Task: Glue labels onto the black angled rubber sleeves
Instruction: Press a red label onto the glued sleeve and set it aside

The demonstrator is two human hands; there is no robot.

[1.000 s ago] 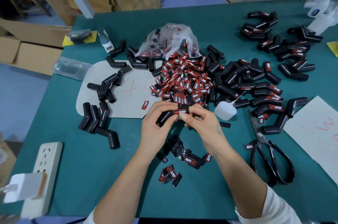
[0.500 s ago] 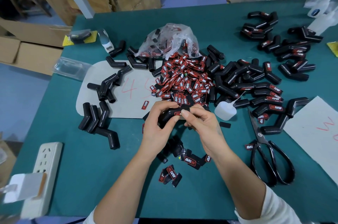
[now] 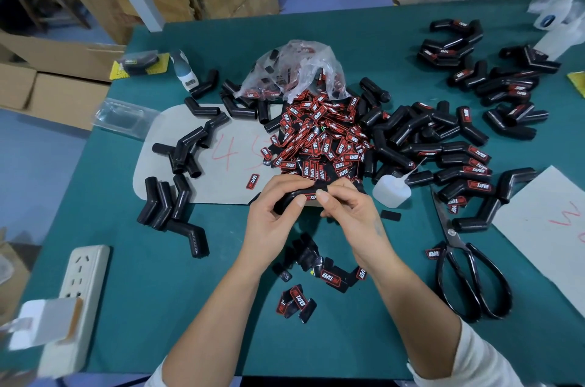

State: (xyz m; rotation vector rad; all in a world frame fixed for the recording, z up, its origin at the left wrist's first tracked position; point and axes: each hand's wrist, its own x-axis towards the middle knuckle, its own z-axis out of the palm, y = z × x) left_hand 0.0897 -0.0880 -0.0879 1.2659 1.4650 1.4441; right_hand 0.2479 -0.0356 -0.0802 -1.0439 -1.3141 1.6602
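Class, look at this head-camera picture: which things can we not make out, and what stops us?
- Label on the held sleeve, head view: mostly hidden by the thumbs of left hand and right hand.
- Bag contents: blurred by crumpled plastic.
- Red writing on the paper sheet: cut off by the right edge.

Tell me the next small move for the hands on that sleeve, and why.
Probably press the label down flat with the thumbs. The left hand and right hand both grip the sleeve, and the label sits on it between the thumb tips, so the glue likely still needs pressure.
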